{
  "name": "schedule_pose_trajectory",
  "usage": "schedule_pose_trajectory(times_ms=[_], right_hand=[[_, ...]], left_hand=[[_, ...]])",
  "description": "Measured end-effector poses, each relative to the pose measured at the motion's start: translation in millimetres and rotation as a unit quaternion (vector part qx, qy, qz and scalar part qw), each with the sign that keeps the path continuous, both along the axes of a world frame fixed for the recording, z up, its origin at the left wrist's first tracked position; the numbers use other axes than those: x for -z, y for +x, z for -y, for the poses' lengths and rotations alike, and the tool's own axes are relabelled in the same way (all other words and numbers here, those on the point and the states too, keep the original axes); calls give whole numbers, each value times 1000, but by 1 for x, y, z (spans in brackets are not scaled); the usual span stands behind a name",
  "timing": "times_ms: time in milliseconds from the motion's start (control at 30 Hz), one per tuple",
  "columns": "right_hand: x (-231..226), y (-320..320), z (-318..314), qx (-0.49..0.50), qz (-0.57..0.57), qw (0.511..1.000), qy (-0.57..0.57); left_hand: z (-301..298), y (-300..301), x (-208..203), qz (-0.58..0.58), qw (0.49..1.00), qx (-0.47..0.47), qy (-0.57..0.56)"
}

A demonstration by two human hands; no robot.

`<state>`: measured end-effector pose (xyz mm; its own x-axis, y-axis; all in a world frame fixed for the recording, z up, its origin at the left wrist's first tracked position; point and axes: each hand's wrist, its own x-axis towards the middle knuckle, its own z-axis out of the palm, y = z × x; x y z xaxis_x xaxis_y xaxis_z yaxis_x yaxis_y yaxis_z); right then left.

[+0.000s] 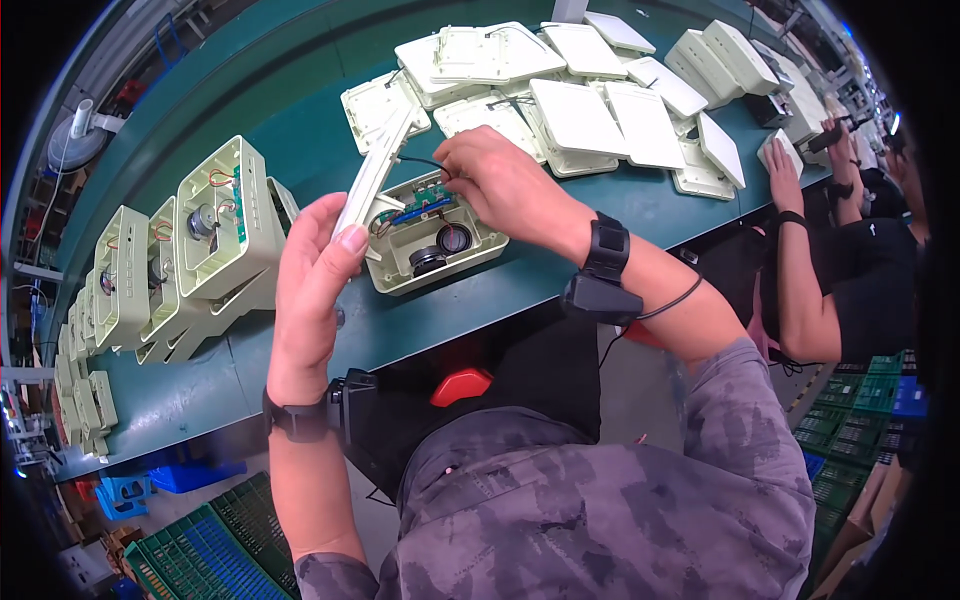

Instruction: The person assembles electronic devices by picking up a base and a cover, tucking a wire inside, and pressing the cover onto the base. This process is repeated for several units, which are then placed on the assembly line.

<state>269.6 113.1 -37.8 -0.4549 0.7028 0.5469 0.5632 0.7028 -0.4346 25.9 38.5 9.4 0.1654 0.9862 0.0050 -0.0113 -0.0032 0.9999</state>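
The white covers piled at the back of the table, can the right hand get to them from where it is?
Probably yes. The right hand is at the open housing, and the white covers lie just behind it on the green table with nothing standing between.

white lids point(600, 115) heaped far side | open housings point(215, 215) stacked left | green crates point(210, 550) on floor

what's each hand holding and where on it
The left hand grips the cover by its lower end, tilted over the open housing. The right hand pinches a wire inside that housing.
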Motion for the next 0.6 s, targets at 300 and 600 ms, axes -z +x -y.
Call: schedule_pose_trajectory(times_ms=[300,600], right_hand=[[11,-9,-9,-10,18,995,-101],[7,-11,-8,-15,72,996,-53]], left_hand=[[7,3,23,34,998,-37,-27],[7,6,23,26,998,-47,-20]])
